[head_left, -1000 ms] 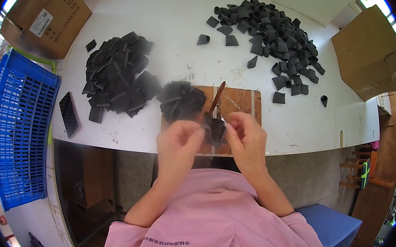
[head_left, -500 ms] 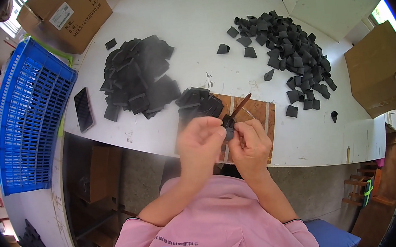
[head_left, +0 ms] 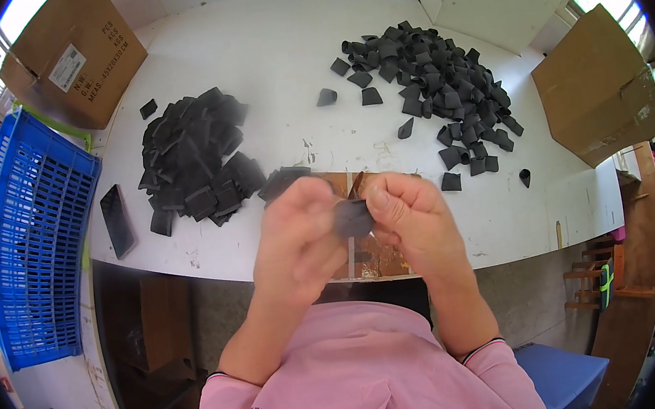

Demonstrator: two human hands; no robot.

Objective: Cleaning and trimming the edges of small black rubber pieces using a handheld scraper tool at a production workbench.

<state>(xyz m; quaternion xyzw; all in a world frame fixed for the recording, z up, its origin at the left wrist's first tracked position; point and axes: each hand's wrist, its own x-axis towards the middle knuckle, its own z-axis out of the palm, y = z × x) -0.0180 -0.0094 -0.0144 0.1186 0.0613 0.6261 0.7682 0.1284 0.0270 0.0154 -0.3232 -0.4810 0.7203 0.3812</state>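
A small black fabric piece (head_left: 354,219) is held up between my two hands, above a brown wooden board (head_left: 365,268). My right hand (head_left: 417,219) pinches its right edge between thumb and fingers. On its other side, my left hand (head_left: 299,235) closes on the left edge, its fingers somewhat blurred. Behind the hands shows a brown pointed stick (head_left: 357,184), mostly covered. A small stack of flat black pieces (head_left: 284,181) lies just beyond my left hand. Farther left is a larger heap of flat pieces (head_left: 192,154); at the far right, a pile of folded, loop-like ones (head_left: 441,75).
A dark phone (head_left: 117,221) lies near the table's left edge, beside a blue plastic basket (head_left: 35,240). Cardboard boxes stand at the back left (head_left: 77,63) and right (head_left: 600,87). A blue stool (head_left: 565,375) is below the table at right.
Both hands have come up closer to the view with the black piece, away from the board. The whole view has shifted, so the table's things appear farther left.
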